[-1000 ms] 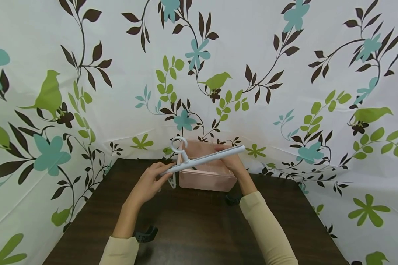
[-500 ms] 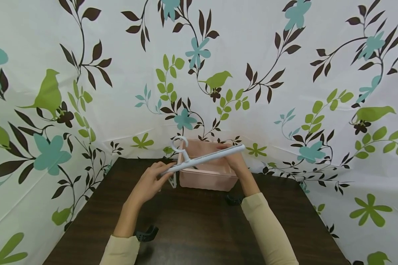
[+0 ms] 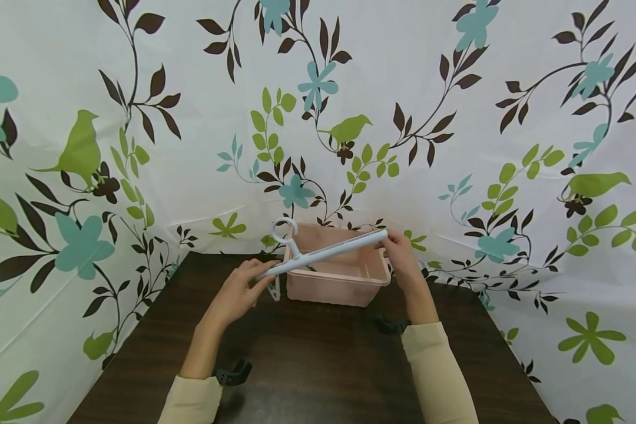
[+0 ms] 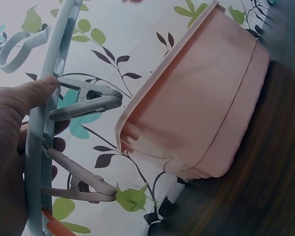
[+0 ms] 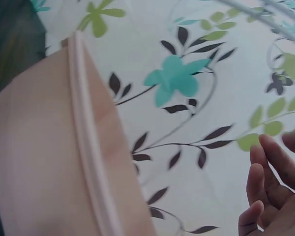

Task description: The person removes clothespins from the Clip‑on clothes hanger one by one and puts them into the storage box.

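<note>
My left hand [image 3: 238,291] grips the pale hanger [image 3: 334,251] near its lower-left end; my right hand [image 3: 405,259], its fingers loosely bent with nothing visible between them, is at the upper-right end, contact uncertain. The hanger slants across the centre of the frame, partly overlapping the pink bin [image 3: 323,290] on the dark desk [image 3: 318,365]. I judge it light, stiff, smooth plastic, best held by the bar, clear of its clips [image 4: 91,105], which may swing. Patterned cloth [image 3: 392,59] fills the upper frame.
</note>
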Action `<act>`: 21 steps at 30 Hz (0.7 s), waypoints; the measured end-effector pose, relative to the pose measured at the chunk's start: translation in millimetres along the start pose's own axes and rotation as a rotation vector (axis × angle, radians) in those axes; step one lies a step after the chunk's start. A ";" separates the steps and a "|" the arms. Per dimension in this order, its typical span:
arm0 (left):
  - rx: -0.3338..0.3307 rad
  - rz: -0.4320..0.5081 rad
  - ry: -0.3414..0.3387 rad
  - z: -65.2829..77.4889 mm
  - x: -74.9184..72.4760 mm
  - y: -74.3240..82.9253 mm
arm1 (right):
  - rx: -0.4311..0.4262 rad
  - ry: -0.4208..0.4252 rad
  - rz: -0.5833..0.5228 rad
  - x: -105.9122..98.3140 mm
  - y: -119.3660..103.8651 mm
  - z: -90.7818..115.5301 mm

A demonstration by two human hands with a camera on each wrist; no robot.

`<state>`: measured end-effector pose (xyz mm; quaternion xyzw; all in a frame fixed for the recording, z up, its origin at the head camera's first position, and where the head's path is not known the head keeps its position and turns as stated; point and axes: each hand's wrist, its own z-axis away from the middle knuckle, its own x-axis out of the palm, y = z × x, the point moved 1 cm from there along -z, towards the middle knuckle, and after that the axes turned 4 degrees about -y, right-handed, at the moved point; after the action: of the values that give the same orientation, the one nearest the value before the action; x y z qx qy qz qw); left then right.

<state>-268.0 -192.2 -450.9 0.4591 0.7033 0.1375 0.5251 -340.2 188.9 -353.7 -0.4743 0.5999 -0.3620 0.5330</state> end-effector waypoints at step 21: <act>-0.037 -0.157 0.006 1.4 3.2 -2.3 | -0.195 -0.019 0.179 -19.6 -24.2 49.8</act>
<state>-268.0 -191.4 -455.0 0.3923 0.7362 0.1102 0.5404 -287.2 204.2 -333.7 -0.4719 0.6671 -0.2485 0.5201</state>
